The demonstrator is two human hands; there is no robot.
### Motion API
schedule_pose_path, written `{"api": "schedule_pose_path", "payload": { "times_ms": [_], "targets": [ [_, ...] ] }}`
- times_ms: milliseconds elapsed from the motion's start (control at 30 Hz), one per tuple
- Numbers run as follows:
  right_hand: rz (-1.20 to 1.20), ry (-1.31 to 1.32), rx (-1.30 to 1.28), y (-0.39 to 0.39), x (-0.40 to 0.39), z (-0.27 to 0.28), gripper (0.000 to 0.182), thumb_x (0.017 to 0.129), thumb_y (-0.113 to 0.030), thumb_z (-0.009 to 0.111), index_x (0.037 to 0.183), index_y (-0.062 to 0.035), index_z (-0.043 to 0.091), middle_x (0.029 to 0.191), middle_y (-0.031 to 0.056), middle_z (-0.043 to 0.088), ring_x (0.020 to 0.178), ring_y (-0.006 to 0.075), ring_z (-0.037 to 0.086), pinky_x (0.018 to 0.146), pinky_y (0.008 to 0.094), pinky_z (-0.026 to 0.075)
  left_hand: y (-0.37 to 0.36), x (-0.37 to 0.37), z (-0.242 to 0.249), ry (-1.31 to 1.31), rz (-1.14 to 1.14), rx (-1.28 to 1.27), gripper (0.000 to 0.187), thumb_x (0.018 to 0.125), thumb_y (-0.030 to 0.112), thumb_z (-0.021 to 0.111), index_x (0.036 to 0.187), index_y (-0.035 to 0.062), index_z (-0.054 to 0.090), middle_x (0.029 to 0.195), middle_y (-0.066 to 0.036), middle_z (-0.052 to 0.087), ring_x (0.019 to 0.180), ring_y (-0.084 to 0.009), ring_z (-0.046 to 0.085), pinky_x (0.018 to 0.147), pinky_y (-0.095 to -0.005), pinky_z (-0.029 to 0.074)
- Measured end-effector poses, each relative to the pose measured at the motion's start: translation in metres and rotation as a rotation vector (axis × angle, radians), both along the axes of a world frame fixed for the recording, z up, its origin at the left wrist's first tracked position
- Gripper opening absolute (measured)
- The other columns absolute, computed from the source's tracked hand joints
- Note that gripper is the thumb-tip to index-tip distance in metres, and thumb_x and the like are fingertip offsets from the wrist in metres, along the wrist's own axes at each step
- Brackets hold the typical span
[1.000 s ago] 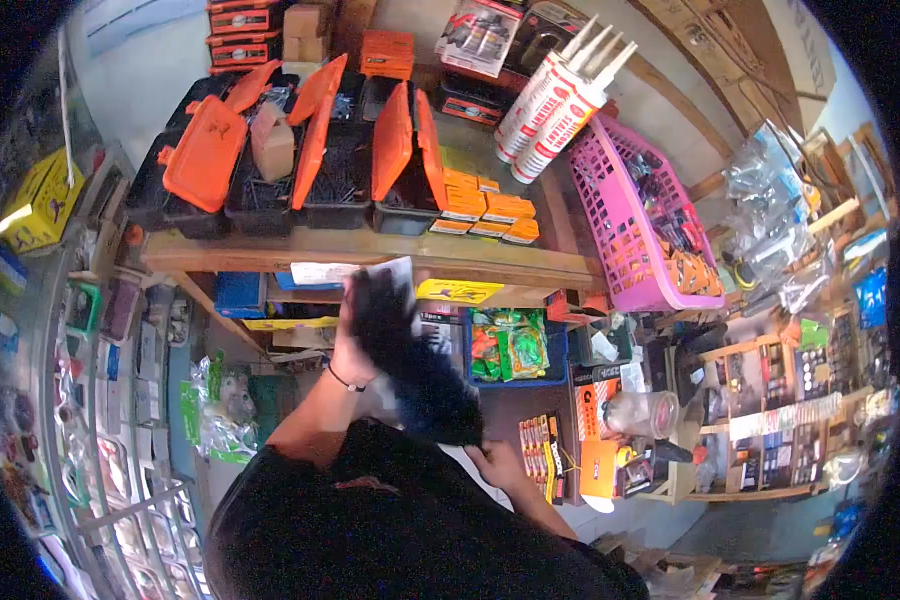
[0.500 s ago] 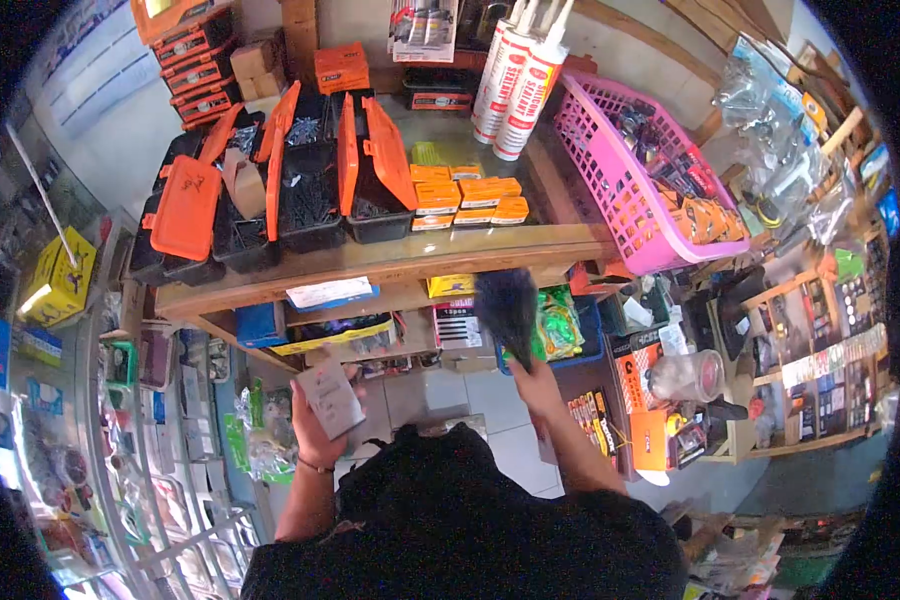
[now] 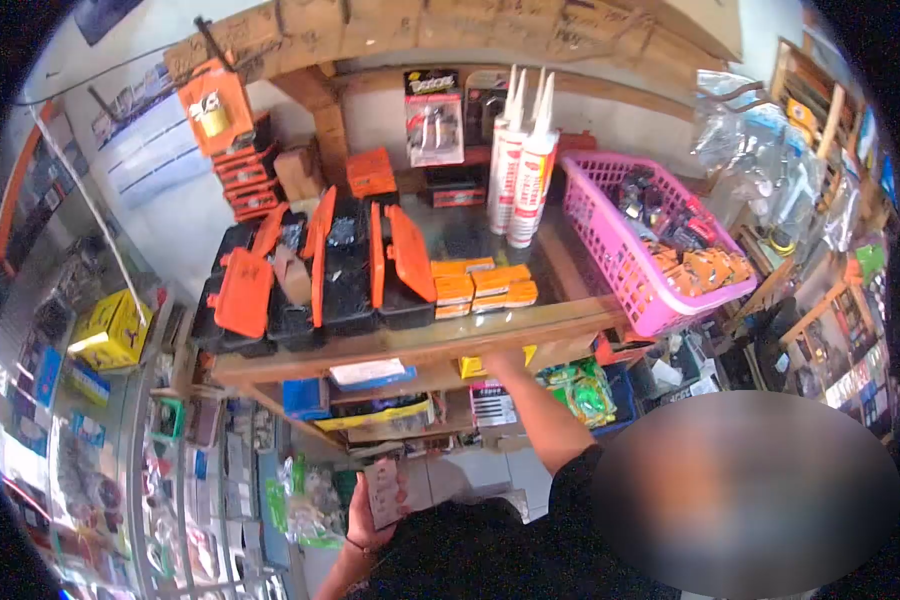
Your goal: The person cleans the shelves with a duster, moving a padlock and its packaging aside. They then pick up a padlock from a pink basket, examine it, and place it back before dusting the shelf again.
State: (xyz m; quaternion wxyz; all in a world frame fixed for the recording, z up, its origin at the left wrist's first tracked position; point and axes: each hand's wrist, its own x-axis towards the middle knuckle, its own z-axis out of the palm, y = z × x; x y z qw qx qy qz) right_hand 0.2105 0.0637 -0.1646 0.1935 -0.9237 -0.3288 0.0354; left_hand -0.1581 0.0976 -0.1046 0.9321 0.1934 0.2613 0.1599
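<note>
One small pale packet (image 3: 387,493), printed and flat, tilted in left hand (image 3: 365,517).

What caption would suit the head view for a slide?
Left hand holds a small packet while the right arm reaches under the shelf of orange-lidded boxes beside a pink basket.

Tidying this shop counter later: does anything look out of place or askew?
The black cases stand with orange lids propped open at uneven angles, and a brown box sits tilted among them. Nothing looks spilled.
</note>
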Motion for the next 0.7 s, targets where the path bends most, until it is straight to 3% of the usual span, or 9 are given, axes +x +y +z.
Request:
{"api": "schedule_pose_path", "payload": {
  "times_ms": [100, 200, 300, 400, 500, 567, 633, 667, 700],
  "targets": [
    [-0.002, -0.093, 0.070, -0.020, -0.031, 0.036, 0.035, 0.077, -0.030, 0.052, 0.103, -0.0066, 0.056, 0.104, 0.0204, 0.055, 0.091, 0.0345, 0.055, 0.074, 0.0455, 0.046, 0.008, 0.003, -0.029, 0.097, -0.131, -0.043, 0.041, 0.082, 0.052, 0.044, 0.105, 0.0181, 0.050, 0.085, -0.004, 0.052, 0.065, -0.0157, 0.048, 0.054, -0.0300, 0.041],
    [-0.005, -0.088, 0.170, -0.060, -0.068, 0.053, 0.048, 0.078, -0.034, 0.054, 0.116, -0.0079, 0.045, 0.094, 0.0277, 0.051, 0.086, 0.0448, 0.050, 0.076, 0.0476, 0.042, 0.005, 0.017, -0.041, 0.167, -0.188, 0.150, 0.034, 0.084, 0.048, 0.046, 0.101, 0.0190, 0.048, 0.080, -0.001, 0.050, 0.056, -0.0127, 0.047, 0.044, -0.0258, 0.038],
    [0.039, 0.009, 0.248, -0.109, -0.108, 0.017, 0.047, 0.080, -0.037, 0.052, 0.117, -0.0086, 0.047, 0.091, 0.0206, 0.056, 0.084, 0.0363, 0.055, 0.074, 0.0430, 0.045, 0.001, 0.046, -0.017, 0.210, -0.131, 0.235, 0.030, 0.085, 0.041, 0.048, 0.106, 0.0192, 0.043, 0.078, 0.000, 0.048, 0.052, -0.0114, 0.044, 0.038, -0.0247, 0.035],
    [0.190, 0.448, 0.179, -0.138, -0.159, 0.031, 0.048, 0.084, -0.038, 0.050, 0.117, -0.0030, 0.046, 0.096, 0.0123, 0.057, 0.080, 0.0176, 0.055, 0.073, 0.0295, 0.044, -0.014, 0.078, -0.026, 0.197, -0.210, 0.589, 0.038, 0.085, 0.031, 0.053, 0.116, 0.0138, 0.040, 0.092, -0.003, 0.048, 0.079, -0.0117, 0.049, 0.065, -0.0247, 0.042],
    [0.127, 0.714, 0.403, -0.137, -0.181, 0.057, 0.043, 0.088, -0.031, 0.048, 0.118, -0.0009, 0.044, 0.099, 0.0073, 0.056, 0.085, 0.0134, 0.052, 0.075, 0.0259, 0.042, -0.028, 0.118, -0.052, -0.020, -0.332, 0.654, 0.043, 0.085, 0.029, 0.054, 0.120, 0.0106, 0.038, 0.103, -0.005, 0.047, 0.094, -0.0132, 0.046, 0.081, -0.0268, 0.038],
    [0.010, 0.829, 0.633, -0.142, -0.170, 0.034, 0.046, 0.088, -0.035, 0.046, 0.119, -0.0014, 0.044, 0.102, 0.0108, 0.054, 0.095, 0.0158, 0.050, 0.083, 0.0273, 0.040, -0.041, 0.142, -0.058, -0.162, -0.260, 0.665, 0.046, 0.083, 0.025, 0.055, 0.122, 0.0095, 0.036, 0.107, -0.006, 0.047, 0.097, -0.0162, 0.046, 0.085, -0.0281, 0.038],
    [-0.044, 0.853, 0.707, -0.148, -0.171, 0.064, 0.043, 0.087, -0.020, 0.051, 0.124, -0.0010, 0.039, 0.107, 0.0086, 0.053, 0.096, 0.0151, 0.049, 0.082, 0.0266, 0.040, -0.046, 0.157, -0.052, -0.009, -0.249, 1.320, 0.051, 0.079, 0.020, 0.058, 0.122, 0.0089, 0.035, 0.110, -0.010, 0.047, 0.103, -0.0208, 0.046, 0.090, -0.0305, 0.036],
    [-0.050, 0.805, 0.629, -0.153, -0.167, 0.077, 0.054, 0.086, -0.027, 0.052, 0.133, -0.0102, 0.029, 0.138, 0.0113, 0.024, 0.125, 0.0216, 0.028, 0.096, 0.0360, 0.032, -0.042, 0.165, -0.032, -0.188, -0.202, 1.193, 0.053, 0.076, 0.018, 0.059, 0.122, 0.0085, 0.034, 0.112, -0.012, 0.045, 0.105, -0.0238, 0.044, 0.090, -0.0324, 0.037],
    [-0.032, 0.813, 0.738, -0.156, -0.170, 0.088, 0.057, 0.084, -0.030, 0.056, 0.130, -0.0072, 0.032, 0.126, 0.0100, 0.039, 0.109, 0.0231, 0.045, 0.088, 0.0345, 0.041, -0.048, 0.163, -0.025, -0.357, -0.189, 1.054, 0.056, 0.074, 0.017, 0.060, 0.122, 0.0080, 0.034, 0.113, -0.015, 0.044, 0.108, -0.0267, 0.043, 0.090, -0.0342, 0.037]
  ]
}}
